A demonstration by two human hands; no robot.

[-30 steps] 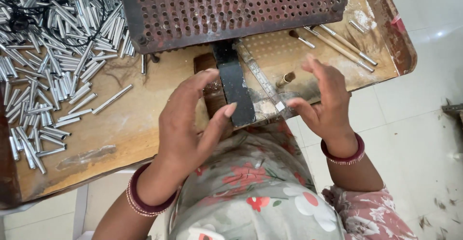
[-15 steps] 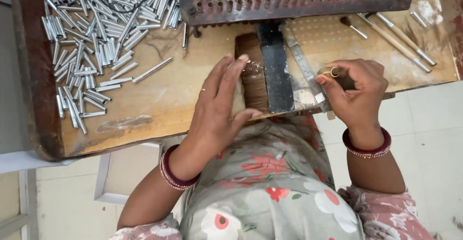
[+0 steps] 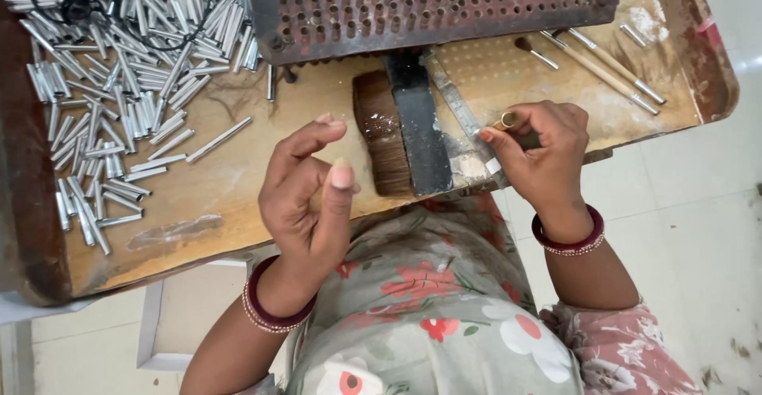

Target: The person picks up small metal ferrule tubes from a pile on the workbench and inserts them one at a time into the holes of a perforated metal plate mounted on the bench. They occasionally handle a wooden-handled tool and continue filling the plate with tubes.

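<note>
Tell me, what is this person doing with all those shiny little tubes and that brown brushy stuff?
A person sits at a wooden work board. The right hand pinches a small gold-coloured ring beside a metal ruler. The left hand hovers open, fingers curled, holding nothing, next to a flat bunch of brown bristles that lies under a dark metal bar. A heap of silver tubes lies at the left, a perforated metal plate lies above, and thin brushes lie at the right.
</note>
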